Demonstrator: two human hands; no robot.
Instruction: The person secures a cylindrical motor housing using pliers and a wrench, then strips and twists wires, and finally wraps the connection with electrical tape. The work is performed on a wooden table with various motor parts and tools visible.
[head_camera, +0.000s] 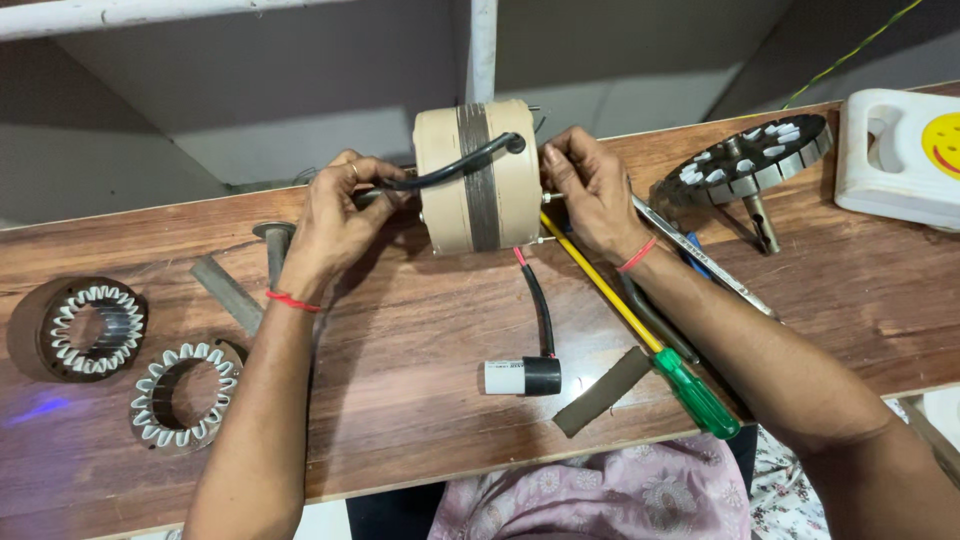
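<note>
A cream-coloured electric motor with a dark laminated band around its middle lies on its side on the wooden bench. My left hand grips its left end, where a black cable loops over the housing. My right hand pinches the shaft end on the motor's right side. A red and black lead runs from the motor down to a small white and black cylindrical capacitor.
Two wound stators sit at the left, near a flat metal bar and a bolt. A green-handled screwdriver, a spanner, a rotor with shaft, a white plastic jug lie right.
</note>
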